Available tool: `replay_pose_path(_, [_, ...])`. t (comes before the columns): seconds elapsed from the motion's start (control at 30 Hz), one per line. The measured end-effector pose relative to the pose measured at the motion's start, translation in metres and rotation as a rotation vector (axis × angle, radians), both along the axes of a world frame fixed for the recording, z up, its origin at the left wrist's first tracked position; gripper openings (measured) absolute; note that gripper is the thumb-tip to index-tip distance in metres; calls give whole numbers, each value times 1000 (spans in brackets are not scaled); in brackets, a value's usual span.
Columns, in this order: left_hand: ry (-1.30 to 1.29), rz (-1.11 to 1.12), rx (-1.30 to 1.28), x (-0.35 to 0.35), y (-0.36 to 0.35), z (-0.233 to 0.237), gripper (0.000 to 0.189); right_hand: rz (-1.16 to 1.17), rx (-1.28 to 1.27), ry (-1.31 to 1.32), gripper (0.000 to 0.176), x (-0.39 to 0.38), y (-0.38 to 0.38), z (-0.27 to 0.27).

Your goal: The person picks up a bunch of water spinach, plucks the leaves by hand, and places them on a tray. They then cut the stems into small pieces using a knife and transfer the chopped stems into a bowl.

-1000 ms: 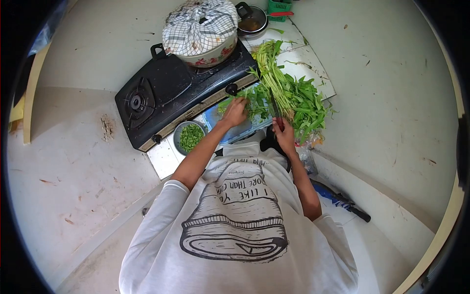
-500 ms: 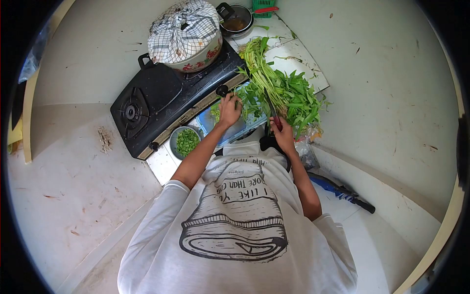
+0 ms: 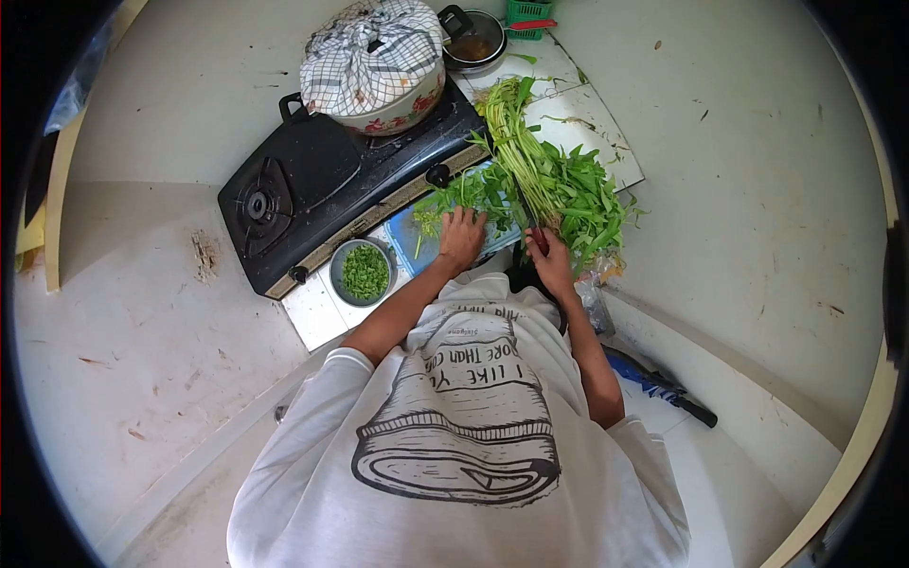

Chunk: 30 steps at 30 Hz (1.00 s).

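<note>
My left hand (image 3: pixel 464 237) rests on the blue chopping board (image 3: pixel 437 257), its fingers curled down over leafy green stems (image 3: pixel 473 192). My right hand (image 3: pixel 551 263) is closed round the dark red handle of a knife (image 3: pixel 539 237). The knife's blade points away from me, between the board and a large bunch of long-stemmed leafy greens (image 3: pixel 578 189). Pale green sprigs (image 3: pixel 428 222) lie on the board, left of my left hand. Beside the board sits a grey bowl (image 3: pixel 338 284) of finely chopped greens (image 3: pixel 365 272).
A black two-burner stove (image 3: pixel 312 170) stands beyond the board, with a cloth-wrapped lidded pot (image 3: pixel 374 66) on it. Behind are a small dark pan (image 3: pixel 473 43) and a green basket (image 3: pixel 527 17). A folded blue umbrella (image 3: pixel 653 381) lies at my right.
My left hand has come down and slightly right, from near the stove knob onto the greens on the board. My right hand still holds the knife. The view has shifted a little.
</note>
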<state>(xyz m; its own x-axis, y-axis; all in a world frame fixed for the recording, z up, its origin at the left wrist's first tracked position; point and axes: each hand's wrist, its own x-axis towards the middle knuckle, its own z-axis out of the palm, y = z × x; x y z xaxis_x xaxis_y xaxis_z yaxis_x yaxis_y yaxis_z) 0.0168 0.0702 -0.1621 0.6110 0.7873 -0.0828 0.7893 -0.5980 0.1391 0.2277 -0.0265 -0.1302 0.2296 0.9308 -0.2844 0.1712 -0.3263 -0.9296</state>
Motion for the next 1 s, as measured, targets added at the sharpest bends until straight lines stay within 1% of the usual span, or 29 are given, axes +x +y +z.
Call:
replay_pose_path(0.1, [-47, 3, 45, -2, 4, -12, 37, -5, -66, 20, 23, 1, 0, 9])
replay_pose_path(0.2, [-162, 120, 35, -2, 5, -4, 33, 11, -50, 4, 22, 2, -1, 6])
replay_pose_path(0.3, [-323, 368, -117, -3, 3, 10, 29, 19, -81, 8, 23, 1, -1, 10])
replay_pose_path(0.4, [-694, 560, -510, -16, 1, -8, 27, 28, -63, 10, 23, -1, 0, 2])
replay_pose_path(0.47, [-777, 591, -577, -30, -4, -28, 26, 25, -41, 55, 23, -5, 3, -10])
replay_pose_path(0.5, [-818, 607, -609, -35, -6, -29, 27, 25, -31, 79, 23, -8, 5, -9])
replay_pose_path(0.57, [-937, 686, -760, -41, -8, -32, 26, 61, -60, 46, 22, -11, 10, -5])
replay_pose_path(0.6, [-997, 726, -834, -43, -9, -32, 26, 80, -75, 30, 22, -15, 13, -1])
replay_pose_path(0.7, [-1044, 951, -1135, -39, -6, -8, 27, 92, -69, 60, 21, -23, 21, 0])
replay_pose_path(0.8, [-1111, 942, -1161, -29, -5, -6, 29, 116, -47, 67, 20, -27, 28, -3])
replay_pose_path(0.9, [-1191, 972, -1260, -24, -4, 4, 30, 95, 13, 123, 23, -26, 33, -7])
replay_pose_path(1.0, [-1342, 967, -1398, -26, 2, 10, 29, 81, 15, 122, 23, -24, 41, -9])
